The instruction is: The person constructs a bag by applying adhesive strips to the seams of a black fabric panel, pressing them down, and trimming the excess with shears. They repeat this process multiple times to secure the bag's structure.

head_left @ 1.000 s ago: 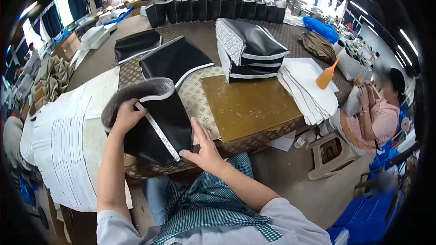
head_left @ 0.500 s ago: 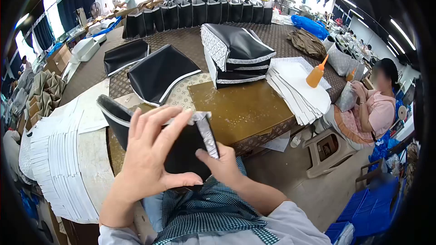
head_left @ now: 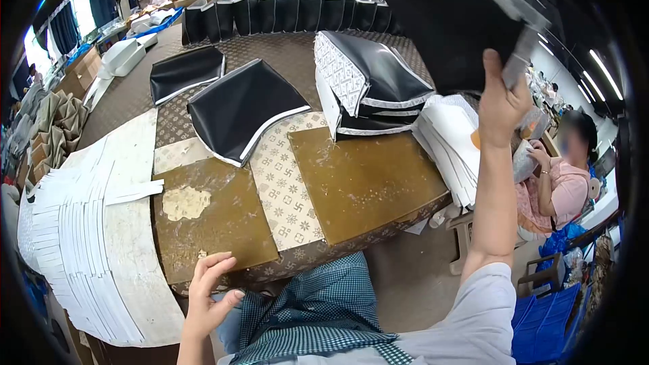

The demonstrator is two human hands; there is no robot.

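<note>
My right hand is raised at the upper right, gripping the edge of a black leather-like panel with a pale trim. The top of that panel runs out of view. Low over the table's near edge, my left hand has its fingers apart and holds nothing. Beyond it lies a brown board with a pale dried patch. A black panel with white edging lies further back, beside a smaller black panel. To their right sits a stack of folded black pieces with patterned pale lining.
A second brown board lies at right. White strips cover the left side. White sheets hang at the right edge, near a stool and a seated person. Black pieces stand in a row behind.
My right hand has carried the black panel from in front of me up to the far right. The left hand has let go and dropped lower, uncovering the left brown board.
</note>
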